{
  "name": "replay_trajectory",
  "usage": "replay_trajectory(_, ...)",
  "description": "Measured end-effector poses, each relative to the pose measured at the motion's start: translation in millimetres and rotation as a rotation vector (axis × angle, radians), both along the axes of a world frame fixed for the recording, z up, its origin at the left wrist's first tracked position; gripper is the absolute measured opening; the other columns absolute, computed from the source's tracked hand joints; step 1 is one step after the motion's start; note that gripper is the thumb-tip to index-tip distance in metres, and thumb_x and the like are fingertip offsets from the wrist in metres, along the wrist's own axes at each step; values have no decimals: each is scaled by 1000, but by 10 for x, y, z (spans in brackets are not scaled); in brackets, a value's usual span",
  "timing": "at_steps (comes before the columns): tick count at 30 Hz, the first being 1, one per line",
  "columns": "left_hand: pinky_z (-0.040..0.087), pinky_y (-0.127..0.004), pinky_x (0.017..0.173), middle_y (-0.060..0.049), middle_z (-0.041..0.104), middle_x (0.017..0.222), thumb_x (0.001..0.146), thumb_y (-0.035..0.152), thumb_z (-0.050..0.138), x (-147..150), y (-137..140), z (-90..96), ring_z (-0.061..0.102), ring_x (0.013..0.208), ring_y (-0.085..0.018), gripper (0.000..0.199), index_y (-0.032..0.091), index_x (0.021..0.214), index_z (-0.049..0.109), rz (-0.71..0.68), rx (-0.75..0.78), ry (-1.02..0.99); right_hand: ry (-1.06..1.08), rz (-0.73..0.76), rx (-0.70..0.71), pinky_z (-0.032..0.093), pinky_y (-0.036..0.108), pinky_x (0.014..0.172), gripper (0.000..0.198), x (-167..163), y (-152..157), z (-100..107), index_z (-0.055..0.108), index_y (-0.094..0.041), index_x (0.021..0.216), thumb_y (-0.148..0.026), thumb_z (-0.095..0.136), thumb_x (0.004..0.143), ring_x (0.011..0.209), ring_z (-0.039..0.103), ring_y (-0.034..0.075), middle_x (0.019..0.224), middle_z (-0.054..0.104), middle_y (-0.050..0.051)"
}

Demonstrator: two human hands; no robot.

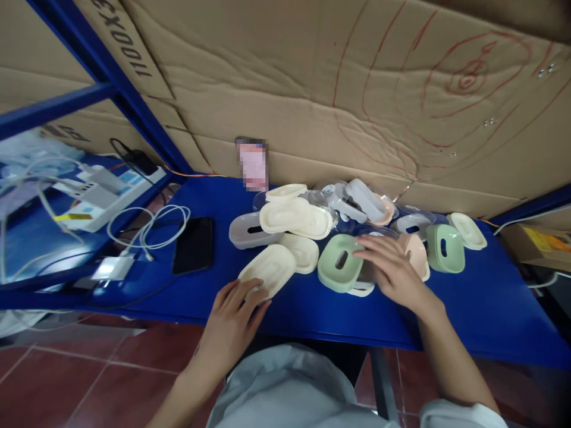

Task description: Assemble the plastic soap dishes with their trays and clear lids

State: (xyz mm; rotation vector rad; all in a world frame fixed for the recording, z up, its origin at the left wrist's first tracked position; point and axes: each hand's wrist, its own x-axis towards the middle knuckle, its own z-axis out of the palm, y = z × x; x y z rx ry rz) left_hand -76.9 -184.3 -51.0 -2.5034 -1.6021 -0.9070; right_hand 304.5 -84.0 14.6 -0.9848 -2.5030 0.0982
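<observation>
My left hand (236,309) is at the near end of a cream oval soap-dish piece (270,267), fingers over its end and thumb by its right edge. Another cream piece (306,254) lies behind it. My right hand (392,273) has its fingers stretched out at the right rim of a light green soap dish (332,270) with a slot in its floor. Part of a greyish piece shows beneath that hand. Beyond it are a peach dish (417,255) and a green slotted dish (448,249).
Cream pieces (285,215), a grey slotted dish (247,232) and clear and grey pieces (368,199) are heaped along the cardboard wall (289,107). A black phone (193,245), white cable (149,229) and power strip (116,196) occupy the left side of the blue table (495,303).
</observation>
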Motion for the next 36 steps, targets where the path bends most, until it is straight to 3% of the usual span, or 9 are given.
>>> replay_trajectory(4, 27, -59, 130, -6, 77, 120, 109, 21, 55, -195, -220, -36, 72, 117, -24, 16, 24, 119, 66, 0, -64, -54, -80, 69, -68, 34, 59, 127, 45, -148, -59, -83, 59, -27, 147, -11, 50, 107, 153, 50, 26, 156, 62, 8)
replay_trajectory(7, 40, -51, 128, -5, 76, 121, 109, 22, 55, -272, -364, -94, 72, 122, -22, 18, 25, 122, 67, -98, -111, -110, -52, 96, -56, 37, 55, 125, 29, -172, -14, -80, 66, -26, 136, -20, 59, 108, 143, 60, 25, 139, 73, 7)
replay_trajectory(10, 51, -47, 122, -6, 73, 129, 108, 24, 57, -206, -455, -176, 70, 128, -23, 19, 26, 124, 68, -192, -173, -136, 17, 117, 47, 43, 50, 119, 26, -290, -105, -1, 68, -23, 132, -25, 68, 106, 125, 69, 23, 123, 77, 7)
replay_trajectory(13, 63, -45, 109, -10, 63, 147, 108, 25, 59, -55, -453, -227, 67, 135, -27, 24, 26, 131, 67, -165, -163, -138, 14, 146, 131, 46, 47, 115, 31, -559, -377, 27, 69, -20, 133, -28, 73, 103, 111, 70, 22, 112, 77, 7)
replay_trajectory(17, 65, -46, 105, -18, 43, 167, 106, 21, 63, 34, -297, -178, 56, 147, -34, 44, 27, 149, 58, -126, -36, -116, -51, 201, 98, 45, 45, 119, 20, -997, -771, -183, 71, -19, 125, -22, 64, 107, 112, 69, 21, 112, 78, 6)
replay_trajectory(22, 54, -52, 121, -12, 63, 153, 107, 18, 60, -49, -127, -92, 55, 149, -30, 44, 24, 151, 58, -305, -64, 5, -37, 162, -34, 38, 47, 130, 34, -1261, -941, -480, 65, -19, 139, -13, 52, 109, 139, 60, 21, 138, 73, 9)
replay_trajectory(27, 55, -48, 121, -10, 67, 150, 109, 20, 58, -11, -116, -80, 57, 148, -27, 38, 22, 146, 62, -340, -74, -13, 51, 121, -118, 46, 48, 127, 32, -1195, -883, -493, 65, -25, 141, -23, 59, 109, 135, 64, 21, 138, 73, 6)
replay_trajectory(32, 54, -47, 121, -10, 69, 148, 107, 18, 60, 64, -64, -101, 58, 148, -27, 36, 20, 143, 64, -352, -38, -40, 14, 112, -69, 44, 49, 129, 34, -1130, -898, -572, 66, -20, 141, -17, 59, 108, 140, 62, 23, 142, 71, 9)
replay_trajectory(36, 56, -48, 120, -10, 70, 147, 106, 20, 63, 82, -35, -140, 58, 147, -28, 35, 21, 141, 66, -348, -33, -66, 54, 151, 35, 49, 50, 124, 31, -1022, -772, -487, 70, -21, 137, -27, 61, 108, 137, 64, 25, 140, 72, 9)
